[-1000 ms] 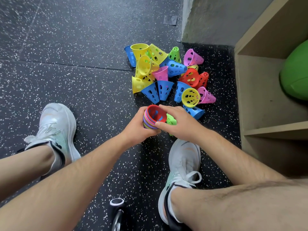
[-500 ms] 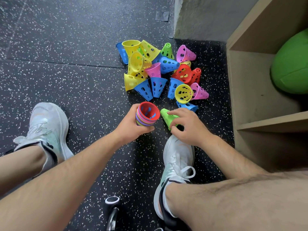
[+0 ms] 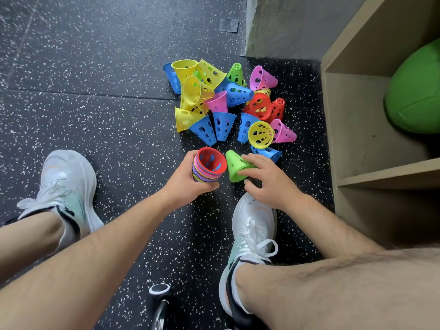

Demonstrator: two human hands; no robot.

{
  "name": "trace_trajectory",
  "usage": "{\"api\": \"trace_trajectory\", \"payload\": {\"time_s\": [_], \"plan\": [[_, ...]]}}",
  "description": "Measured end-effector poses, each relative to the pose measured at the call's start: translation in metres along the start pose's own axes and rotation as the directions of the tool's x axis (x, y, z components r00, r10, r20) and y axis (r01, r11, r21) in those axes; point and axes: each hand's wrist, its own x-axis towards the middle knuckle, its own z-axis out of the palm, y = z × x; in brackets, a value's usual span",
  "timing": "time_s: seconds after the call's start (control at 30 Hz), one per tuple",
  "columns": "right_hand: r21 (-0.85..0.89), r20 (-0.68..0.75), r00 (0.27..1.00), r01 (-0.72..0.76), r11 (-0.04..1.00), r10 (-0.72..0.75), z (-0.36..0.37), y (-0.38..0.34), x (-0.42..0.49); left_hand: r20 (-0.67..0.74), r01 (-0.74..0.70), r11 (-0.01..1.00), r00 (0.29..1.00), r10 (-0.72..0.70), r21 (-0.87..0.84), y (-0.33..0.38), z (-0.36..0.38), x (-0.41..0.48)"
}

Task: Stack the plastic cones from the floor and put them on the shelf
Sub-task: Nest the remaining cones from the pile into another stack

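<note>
My left hand point(image 3: 188, 185) is curled round the stack of cones point(image 3: 209, 165), a red one innermost, its mouth tipped up toward me. Just right of it, my right hand point(image 3: 270, 181) pinches a green cone point(image 3: 234, 170) between thumb and fingers; I can't tell whether it's off the floor point(image 3: 95, 96). Beyond both grips lies the loose pile of cones point(image 3: 223, 125). Further right stands the shelf point(image 3: 357, 129), with a green ball point(image 3: 416, 86) inside.

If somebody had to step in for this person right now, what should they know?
The left hand grips the stack of nested cones, red one innermost.
The right hand pinches a green cone beside it.
The loose cones lie piled on the floor by the shelf.
Done: stack begun.
Left: add the green cone and the pile, then shelve the stack.
</note>
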Motion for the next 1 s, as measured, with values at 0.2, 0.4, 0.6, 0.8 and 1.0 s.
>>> {"api": "trace_trajectory", "payload": {"time_s": [0.2, 0.4, 0.6, 0.8, 1.0], "plan": [[-0.019, 0.001, 1.0, -0.007, 1.0, 0.007, 0.001, -0.004, 0.003, -0.003, -0.002, 1.0, 1.0, 0.002, 0.003, 0.002, 0.0, -0.001], [0.078, -0.181, 0.975, -0.115, 0.99, 0.127, -0.008, -0.015, 0.011, -0.006, 0.004, 1.0, 1.0, -0.004, -0.002, 0.003, 0.0, -0.001], [0.262, -0.427, 0.877, -0.114, 0.958, 0.221, -0.025, -0.037, 0.026, 0.019, 0.007, 1.0, 1.0, -0.007, -0.008, 0.0, 0.002, 0.001], [0.343, -0.275, 0.932, -0.133, 0.93, 0.234, -0.028, -0.066, 0.034, 0.027, -0.01, 1.0, 1.0, 0.011, -0.028, -0.003, 0.003, 0.004], [0.172, 0.106, 0.978, -0.195, 0.966, 0.178, -0.013, -0.074, 0.033, 0.018, -0.01, 0.999, 1.0, 0.011, -0.047, -0.004, 0.005, 0.004]]}}
